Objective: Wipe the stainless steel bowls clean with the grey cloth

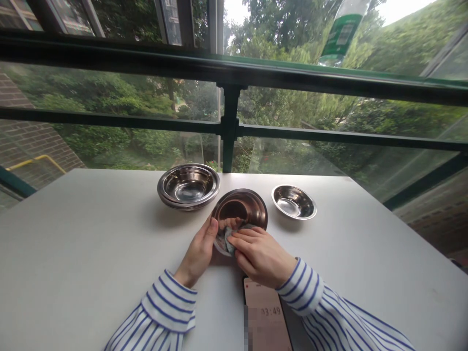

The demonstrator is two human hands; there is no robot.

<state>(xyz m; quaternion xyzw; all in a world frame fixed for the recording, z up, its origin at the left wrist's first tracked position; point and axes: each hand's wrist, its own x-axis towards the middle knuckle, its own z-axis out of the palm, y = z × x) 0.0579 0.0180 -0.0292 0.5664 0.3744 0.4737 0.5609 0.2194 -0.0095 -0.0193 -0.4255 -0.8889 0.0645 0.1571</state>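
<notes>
A shiny steel bowl is tilted toward me near the middle of the white table. My left hand grips its left rim, thumb on the near side and the other fingers hidden behind. Bunched under the fingers of my right hand is a grey-green cloth, pressed against the bowl's lower inside wall. Both hands and part of the cloth are mirrored in the metal. To the left sits a stack of steel bowls, and on the right a smaller steel bowl stands upright by itself.
A phone showing a timer lies on the white table, partly under my right wrist. Beyond the table's far edge runs a dark green railing with glass panels. A bottle with a green label stands on the top rail.
</notes>
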